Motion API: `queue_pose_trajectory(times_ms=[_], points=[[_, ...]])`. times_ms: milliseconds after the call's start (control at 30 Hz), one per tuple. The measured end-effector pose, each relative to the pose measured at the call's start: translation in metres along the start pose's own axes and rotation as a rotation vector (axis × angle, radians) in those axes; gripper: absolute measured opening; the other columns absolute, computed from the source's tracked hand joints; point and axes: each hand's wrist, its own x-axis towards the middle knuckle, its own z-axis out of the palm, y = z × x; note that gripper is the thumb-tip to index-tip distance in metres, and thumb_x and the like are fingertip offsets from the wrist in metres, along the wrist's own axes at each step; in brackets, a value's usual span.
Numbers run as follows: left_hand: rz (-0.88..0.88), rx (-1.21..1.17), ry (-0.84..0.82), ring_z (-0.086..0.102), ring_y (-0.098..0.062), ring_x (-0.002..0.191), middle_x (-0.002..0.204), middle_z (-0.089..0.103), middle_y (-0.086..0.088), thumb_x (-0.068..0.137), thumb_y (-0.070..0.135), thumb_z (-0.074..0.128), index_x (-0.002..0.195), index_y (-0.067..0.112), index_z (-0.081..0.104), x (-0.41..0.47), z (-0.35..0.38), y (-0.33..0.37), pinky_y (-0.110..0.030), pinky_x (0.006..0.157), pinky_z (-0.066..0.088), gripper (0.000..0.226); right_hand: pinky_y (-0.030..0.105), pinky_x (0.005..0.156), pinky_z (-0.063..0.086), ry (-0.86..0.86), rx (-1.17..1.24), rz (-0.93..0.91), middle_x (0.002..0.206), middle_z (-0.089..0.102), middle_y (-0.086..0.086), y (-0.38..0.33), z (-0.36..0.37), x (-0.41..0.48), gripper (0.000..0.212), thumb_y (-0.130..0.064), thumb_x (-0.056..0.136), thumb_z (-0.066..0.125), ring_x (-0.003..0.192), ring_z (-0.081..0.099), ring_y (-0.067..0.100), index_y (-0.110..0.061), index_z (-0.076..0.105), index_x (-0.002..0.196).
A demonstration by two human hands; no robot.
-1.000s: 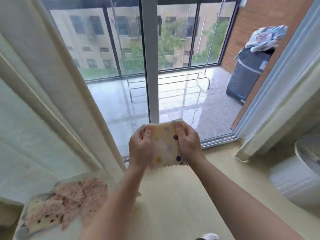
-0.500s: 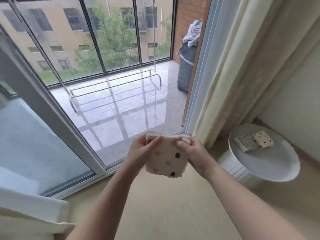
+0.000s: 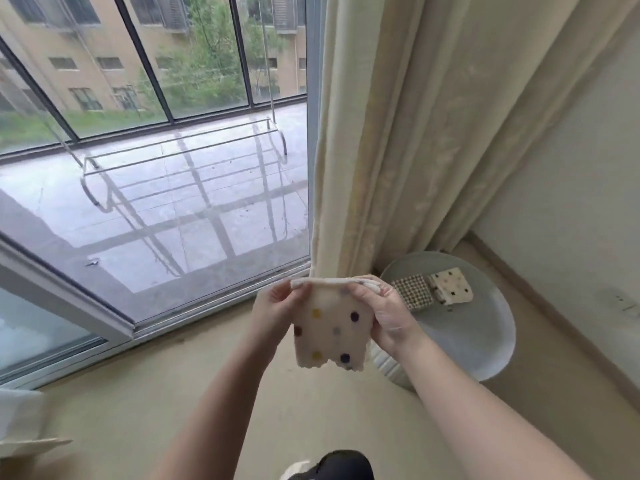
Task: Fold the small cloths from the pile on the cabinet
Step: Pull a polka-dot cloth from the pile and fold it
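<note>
Head view: left hand (image 3: 273,306) and right hand (image 3: 386,315) pinch with curled fingers (image 3: 360,293) the folded top edge of a soft cream dotted cloth (image 3: 329,336); scalloped hem hangs free in midair; round white worktop (image 3: 478,344) just beside

Cream curtain (image 3: 398,133) beside glass sliding door (image 3: 156,168)

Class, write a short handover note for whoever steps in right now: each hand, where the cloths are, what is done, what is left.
Left hand: pinches the top left corner of the dotted cloth.
Right hand: pinches its top right corner; the cloth hangs between them, apparently folded.
Table: checked cloth and spotted cloth, folded, side by side.
Done: two cloths folded and set down.
Left: probably set this one beside them. The pile is out of view, so the number remaining cannot be told.
</note>
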Motion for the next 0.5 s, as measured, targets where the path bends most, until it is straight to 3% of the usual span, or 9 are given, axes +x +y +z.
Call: queue_pose_trajectory(times_ms=[167,300,367,433,500], points=[[-0.112,0.026,0.123,0.043,-0.011,0.057,0.056,0.052,0.012,0.09,0.027,0.062,0.067,0.023,0.07,0.068,0.098,-0.033,-0.026,0.05,0.031,0.024,0.029,0.062,0.056,0.13,0.009,0.134,0.078,0.07,0.01,-0.026,-0.099,0.047,0.012,-0.013,0.081,0.07,0.064,0.066,0.018,-0.007,0.067,0.091],[-0.206,0.039,0.129,0.048,-0.01,0.059,0.058,0.057,0.012,0.096,0.024,0.057,0.078,0.018,0.07,0.127,0.172,-0.054,-0.023,0.048,0.035,0.022,0.032,0.065,0.056,0.165,-0.091,0.309,0.086,0.074,0.007,-0.056,-0.184,0.088,0.014,-0.015,0.083,0.072,0.075,0.069,0.019,-0.013,0.067,0.097],[-0.276,0.032,0.087,0.051,-0.012,0.065,0.069,0.059,0.004,0.091,0.039,0.06,0.087,0.015,0.071,0.152,0.205,-0.058,-0.023,0.053,0.039,0.027,0.034,0.074,0.056,0.178,-0.155,0.346,0.097,0.074,0.009,-0.07,-0.221,0.108,0.018,-0.014,0.091,0.067,0.087,0.068,0.022,-0.012,0.066,0.109],[-0.363,0.002,-0.006,0.051,-0.016,0.072,0.078,0.058,-0.002,0.078,0.054,0.064,0.094,0.011,0.069,0.175,0.236,-0.064,-0.031,0.064,0.044,0.046,0.039,0.084,0.055,0.258,-0.152,0.313,0.103,0.073,0.009,-0.082,-0.254,0.128,0.015,-0.014,0.096,0.061,0.093,0.068,0.024,-0.015,0.064,0.11],[-0.43,0.037,-0.07,0.053,-0.019,0.073,0.079,0.057,-0.005,0.08,0.044,0.066,0.094,0.003,0.066,0.195,0.267,-0.073,-0.041,0.071,0.048,0.043,0.042,0.091,0.053,0.35,-0.223,0.271,0.107,0.071,0.007,-0.088,-0.284,0.147,0.01,-0.017,0.098,0.058,0.098,0.066,0.025,-0.021,0.064,0.105]])
